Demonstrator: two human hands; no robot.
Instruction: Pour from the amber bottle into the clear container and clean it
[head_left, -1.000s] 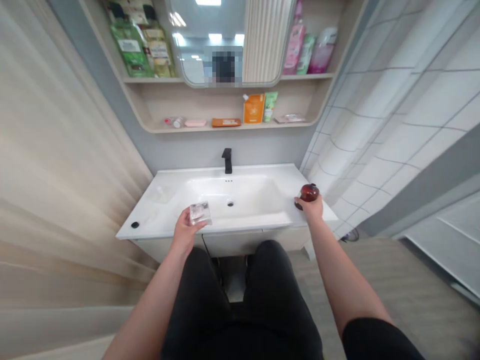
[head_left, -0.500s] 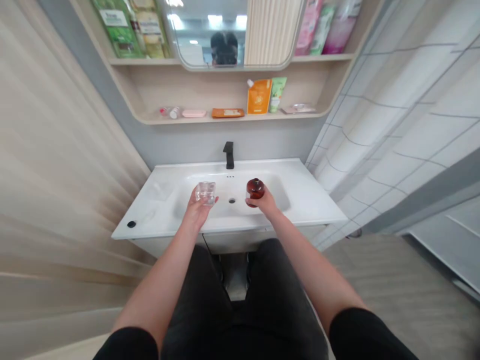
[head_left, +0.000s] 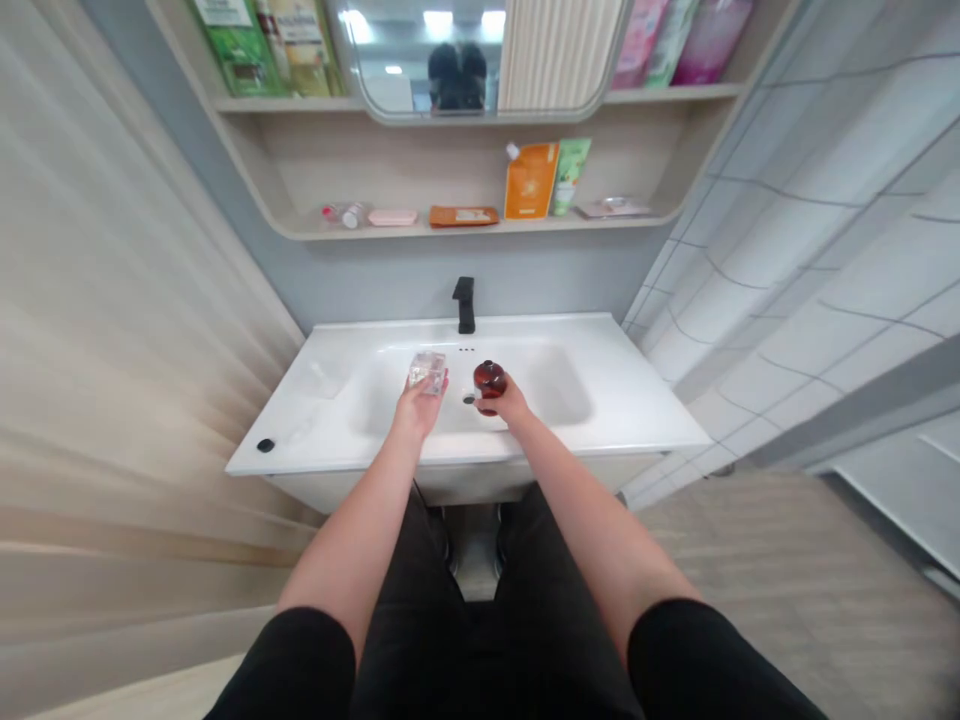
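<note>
Over the left half of the white sink (head_left: 555, 395), my left hand (head_left: 421, 405) grips a small clear, box-like container (head_left: 427, 370); what it holds inside, if anything, is too blurred to tell. My right hand (head_left: 511, 402) is wrapped round a dark amber-brown bottle (head_left: 490, 378) with a narrow neck and no cap that I can make out. Bottle and container are apart, with the drain (head_left: 469, 399) showing between them. A round black cap (head_left: 265, 445) lies on the left of the counter.
Behind the basin stands a black faucet (head_left: 465, 305). A shelf (head_left: 300, 232) above bears an orange pouch (head_left: 531, 180), a green tube (head_left: 571, 176), a brown packet (head_left: 463, 216) and a pink bar (head_left: 392, 217). Something transparent (head_left: 322, 380) lies on the counter's left.
Both hands have come closer together over the basin. The clear container has moved right and slightly away from me, and the brown bottle has moved left. The head view has shifted slightly.
</note>
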